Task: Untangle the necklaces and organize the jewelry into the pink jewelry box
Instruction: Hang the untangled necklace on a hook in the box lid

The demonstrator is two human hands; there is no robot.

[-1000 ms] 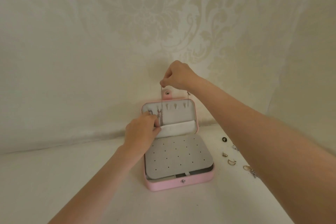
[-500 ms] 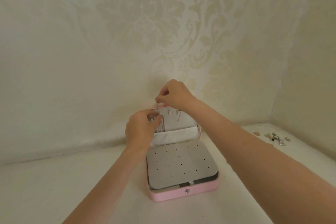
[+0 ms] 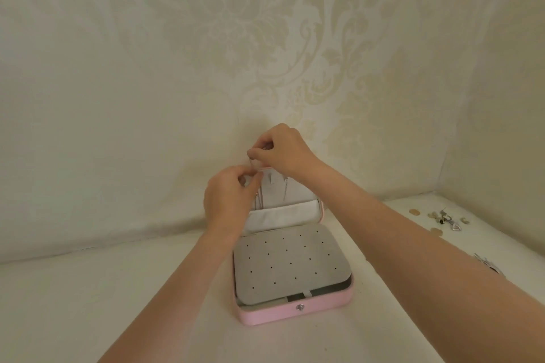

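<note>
Head view: my right hand (image 3: 283, 150) and left hand (image 3: 227, 200) both pinch the necklace (image 3: 259, 190); its chain hangs straight down beneath them into the pink jewelry box (image 3: 295, 311) lid.

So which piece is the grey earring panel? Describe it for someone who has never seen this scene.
Find the open pink jewelry box on the white surface, below both hands. The grey earring panel lies flat over its base. Unlike the upright white-lined lid behind it, it is dotted with rows of small holes.

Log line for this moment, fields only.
box: open | left hand, right hand: pinching necklace chain at lid | loose jewelry: right, unsorted
</note>
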